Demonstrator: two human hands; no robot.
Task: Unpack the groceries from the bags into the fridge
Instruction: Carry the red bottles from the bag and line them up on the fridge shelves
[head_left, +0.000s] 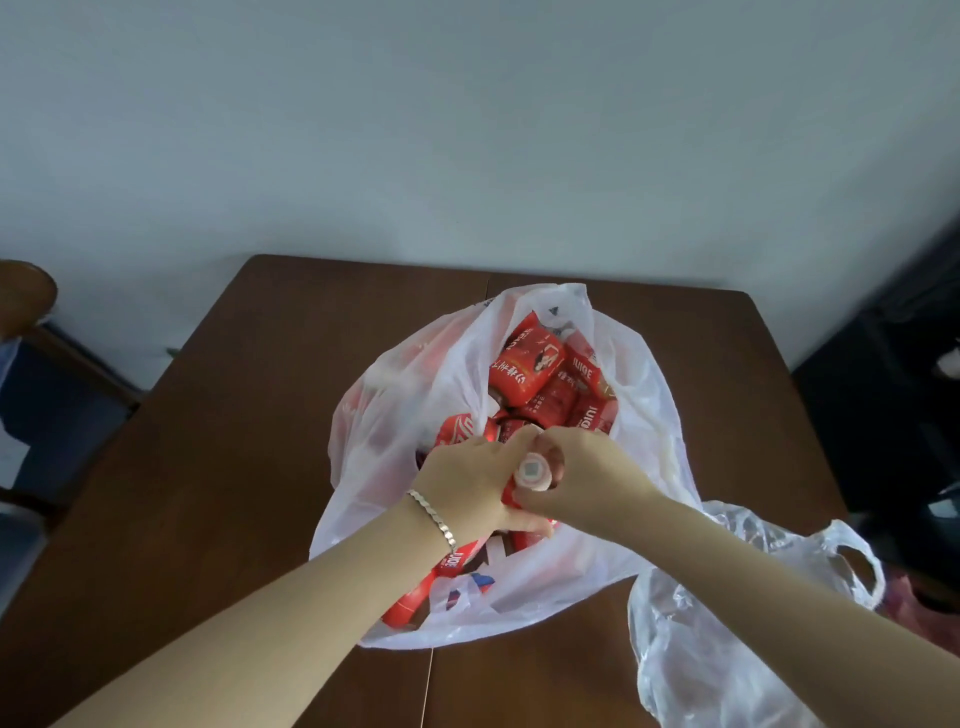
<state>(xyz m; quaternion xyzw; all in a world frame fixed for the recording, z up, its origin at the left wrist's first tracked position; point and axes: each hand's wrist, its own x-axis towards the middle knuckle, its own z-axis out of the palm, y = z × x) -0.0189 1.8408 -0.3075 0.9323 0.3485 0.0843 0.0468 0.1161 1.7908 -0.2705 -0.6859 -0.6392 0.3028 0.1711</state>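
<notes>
A brown wooden surface is filling the middle of the frame. A pale wall is rising behind it, and a wooden chair is standing at the left edge.

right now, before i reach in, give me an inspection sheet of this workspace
surface: brown wooden table, seam down the middle.
job's things: white plastic bag open, full of red packets; red bottle with white cap at its mouth; fridge not in view.
clutter: crumpled clear plastic bag beside the white one, on the right.
grippers: left hand and right hand both hold the bottle.
cables: nothing seen.
surroundings: pale wall; wooden chair at left; dark shapes at right, unclear.
</notes>
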